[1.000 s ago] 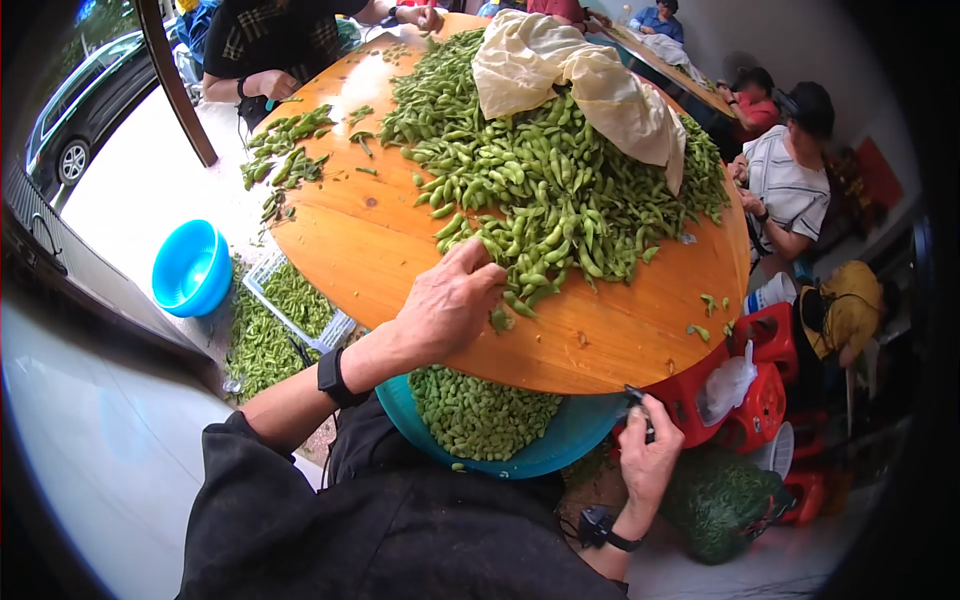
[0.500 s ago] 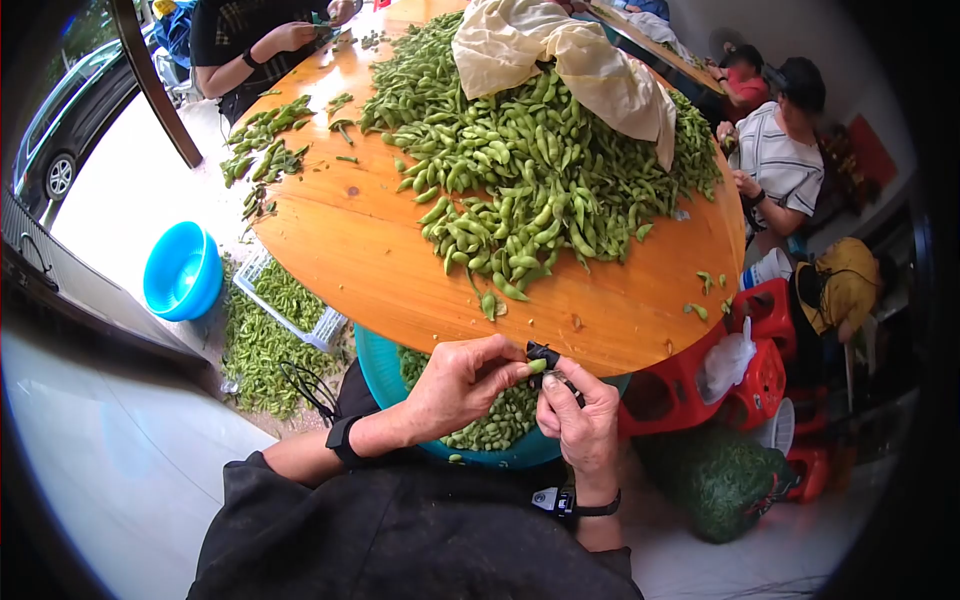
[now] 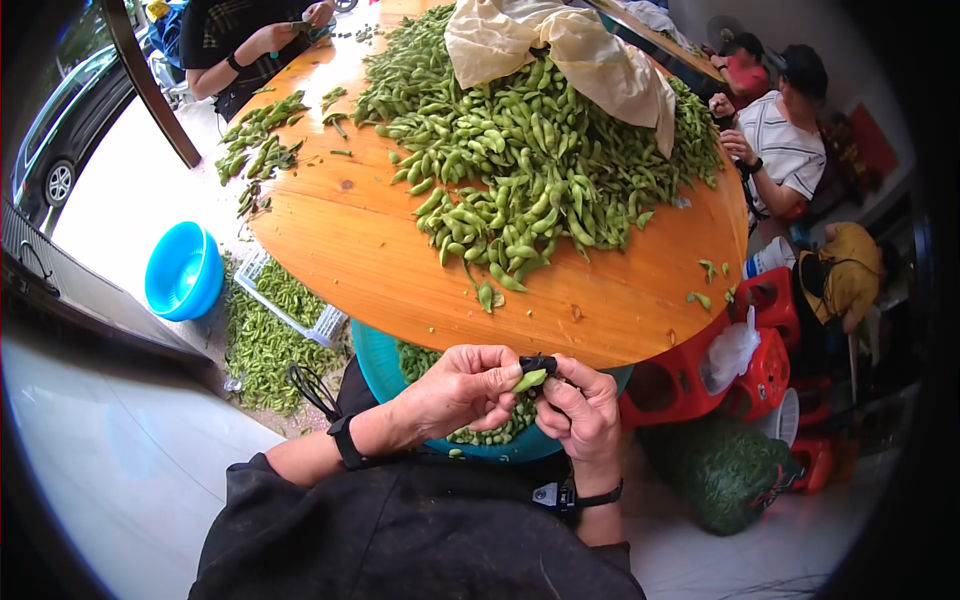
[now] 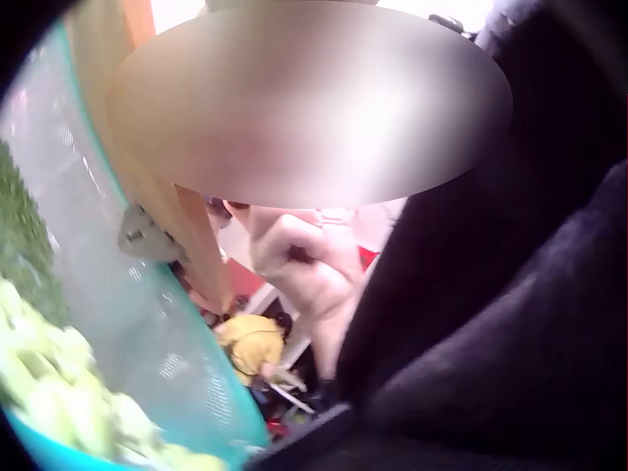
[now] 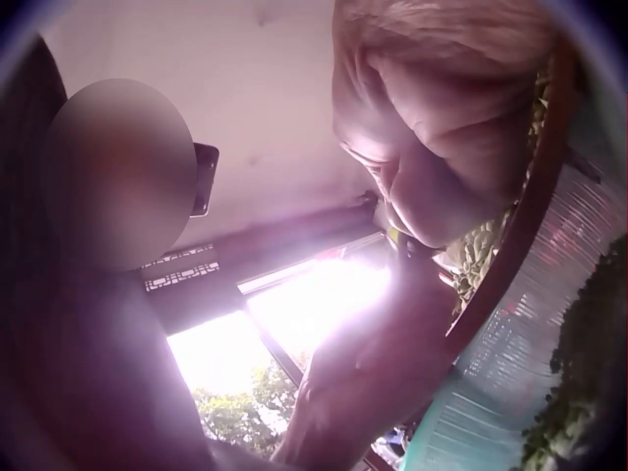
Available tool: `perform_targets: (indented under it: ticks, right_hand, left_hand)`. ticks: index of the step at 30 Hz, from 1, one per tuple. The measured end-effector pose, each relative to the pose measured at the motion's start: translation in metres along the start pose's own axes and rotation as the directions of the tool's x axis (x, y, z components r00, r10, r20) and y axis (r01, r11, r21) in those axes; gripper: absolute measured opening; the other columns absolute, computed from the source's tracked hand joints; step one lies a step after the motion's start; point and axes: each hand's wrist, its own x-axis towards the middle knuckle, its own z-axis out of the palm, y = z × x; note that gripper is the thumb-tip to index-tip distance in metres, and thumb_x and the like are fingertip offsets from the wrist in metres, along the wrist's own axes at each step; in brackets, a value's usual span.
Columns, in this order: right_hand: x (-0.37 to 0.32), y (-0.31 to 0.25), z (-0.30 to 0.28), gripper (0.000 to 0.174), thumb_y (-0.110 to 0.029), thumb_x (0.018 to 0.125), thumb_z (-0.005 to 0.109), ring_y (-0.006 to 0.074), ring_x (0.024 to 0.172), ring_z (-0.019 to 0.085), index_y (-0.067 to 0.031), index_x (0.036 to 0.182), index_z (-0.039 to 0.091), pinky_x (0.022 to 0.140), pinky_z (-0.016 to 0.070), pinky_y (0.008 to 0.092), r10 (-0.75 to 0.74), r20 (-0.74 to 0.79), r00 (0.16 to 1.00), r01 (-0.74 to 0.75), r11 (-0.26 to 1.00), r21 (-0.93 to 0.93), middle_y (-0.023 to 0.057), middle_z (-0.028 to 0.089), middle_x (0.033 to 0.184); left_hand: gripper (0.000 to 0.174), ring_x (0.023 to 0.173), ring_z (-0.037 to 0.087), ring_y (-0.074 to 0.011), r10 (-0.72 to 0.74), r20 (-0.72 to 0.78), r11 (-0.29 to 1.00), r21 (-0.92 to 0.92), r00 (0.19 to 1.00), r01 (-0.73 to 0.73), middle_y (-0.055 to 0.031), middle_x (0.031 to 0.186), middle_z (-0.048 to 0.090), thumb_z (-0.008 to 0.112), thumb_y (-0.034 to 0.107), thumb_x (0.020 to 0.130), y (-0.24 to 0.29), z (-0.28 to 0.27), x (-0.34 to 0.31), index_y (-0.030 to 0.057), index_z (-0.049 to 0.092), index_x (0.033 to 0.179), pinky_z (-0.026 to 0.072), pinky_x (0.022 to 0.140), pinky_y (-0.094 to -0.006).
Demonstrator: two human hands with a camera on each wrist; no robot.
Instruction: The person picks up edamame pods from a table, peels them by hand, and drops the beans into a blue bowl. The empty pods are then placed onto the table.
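Above a teal basin, both hands meet at the table's near edge. The left hand pinches a green soybean pod between thumb and forefinger. The right hand grips a small black tool whose dark end lies against the pod; its working tip is hidden. Pale green shelled beans lie in the basin below, partly covered by the hands. A large heap of pods covers much of the wooden table. In the right wrist view, the fingertips and pod are mostly hidden behind the right palm.
Beige cloth drapes over the heap. Loose pods and a white crate lie on the floor at left, beside a blue basin. Red stools and a full green net bag stand at right. Other people sit around.
The left hand has come back from the heap with a pod. The right hand has moved inward from the table's right edge, bringing the black tool to the pod.
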Motion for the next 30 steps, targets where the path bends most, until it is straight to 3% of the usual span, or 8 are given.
perform_targets:
  ticks: [2,4,6,9,16,17,19,30]
  right_hand:
    - [0.001,-0.001,0.004,0.018,-0.001,0.098,0.053,0.0032,0.051,0.040,0.0038,0.113,0.062,0.047,0.0295,0.0185,-0.004,0.000,1.000,0.004,1.000,0.005,-0.0023,0.047,0.064]
    - [-0.001,-0.003,0.010,0.016,-0.001,0.097,0.055,0.0051,0.053,0.045,0.0043,0.109,0.063,0.047,0.0341,0.0205,-0.065,-0.079,0.995,0.042,0.963,-0.265,-0.0003,0.050,0.069]
    - [-0.002,0.002,0.015,0.014,-0.001,0.095,0.057,0.0070,0.054,0.048,0.0052,0.107,0.063,0.048,0.0370,0.0218,-0.184,-0.077,0.980,0.131,0.885,-0.447,0.0018,0.052,0.072]
    - [-0.004,0.002,0.018,0.014,0.000,0.091,0.061,0.0122,0.059,0.055,0.0073,0.102,0.063,0.051,0.0423,0.0253,-0.350,-0.036,0.936,0.228,0.682,-0.695,0.0068,0.056,0.079]
    - [-0.004,0.006,0.014,0.016,0.003,0.085,0.062,0.0266,0.069,0.061,0.0068,0.100,0.063,0.060,0.0478,0.0344,-0.425,-0.008,0.905,0.237,0.520,-0.820,0.0151,0.057,0.082]
    - [-0.003,0.005,0.015,0.016,0.003,0.085,0.062,0.0266,0.069,0.061,0.0068,0.100,0.063,0.060,0.0478,0.0344,-0.427,-0.007,0.904,0.239,0.520,-0.820,0.0151,0.057,0.082]
    - [0.001,0.004,0.019,0.014,0.004,0.085,0.061,0.0218,0.062,0.057,0.0062,0.099,0.062,0.054,0.0441,0.0316,-0.580,0.153,0.800,0.342,0.232,-0.911,0.0124,0.055,0.082]
    - [-0.011,0.018,0.034,0.019,0.007,0.083,0.061,0.0328,0.070,0.059,0.0037,0.102,0.060,0.060,0.0487,0.0378,-0.636,0.238,0.734,0.328,0.024,-0.944,0.0159,0.053,0.086]
  left_hand:
    - [0.017,0.052,0.051,-0.0090,0.003,-0.010,1.000,0.008,1.000,-0.003,-0.0006,0.069,0.057,0.063,0.018,0.098,0.001,0.004,-0.001,0.0044,0.057,0.090,0.0356,0.043,-0.0237]
    - [0.016,0.054,0.051,-0.0070,0.187,0.010,0.913,0.368,0.982,-0.178,0.0001,0.069,0.057,0.069,0.014,0.093,-0.005,0.007,-0.003,0.0043,0.057,0.090,0.0367,0.044,-0.0238]
    - [0.019,0.059,0.056,-0.0055,0.262,-0.019,0.868,0.442,0.965,-0.226,-0.0009,0.071,0.061,0.075,0.011,0.087,-0.013,0.005,-0.002,0.0030,0.059,0.092,0.0431,0.051,-0.0213]
    - [0.016,0.058,0.053,-0.0039,0.534,0.058,0.430,0.840,0.844,-0.330,-0.0011,0.067,0.061,0.072,0.014,0.091,-0.012,0.007,-0.003,0.0011,0.064,0.091,0.0426,0.050,-0.0239]
    - [0.025,0.055,0.055,-0.0071,0.171,-0.042,0.672,0.736,0.984,-0.085,-0.0004,0.064,0.059,0.057,0.022,0.102,0.005,0.003,-0.004,0.0000,0.065,0.092,0.0445,0.050,-0.0245]
    - [0.025,0.055,0.055,-0.0071,0.172,-0.042,0.671,0.737,0.984,-0.086,-0.0004,0.064,0.059,0.057,0.022,0.102,0.004,0.004,-0.004,0.0000,0.065,0.092,0.0445,0.050,-0.0245]
    - [0.027,0.059,0.055,-0.0079,0.131,-0.049,0.759,0.648,0.990,-0.068,-0.0011,0.068,0.058,0.050,0.023,0.105,0.000,0.006,-0.002,-0.0011,0.061,0.102,0.0458,0.053,-0.0241]
    - [0.026,0.065,0.051,-0.0094,0.124,-0.064,0.883,0.462,0.990,-0.081,-0.0011,0.084,0.054,0.040,0.014,0.104,-0.014,0.013,-0.004,-0.0009,0.054,0.120,0.0439,0.058,-0.0236]
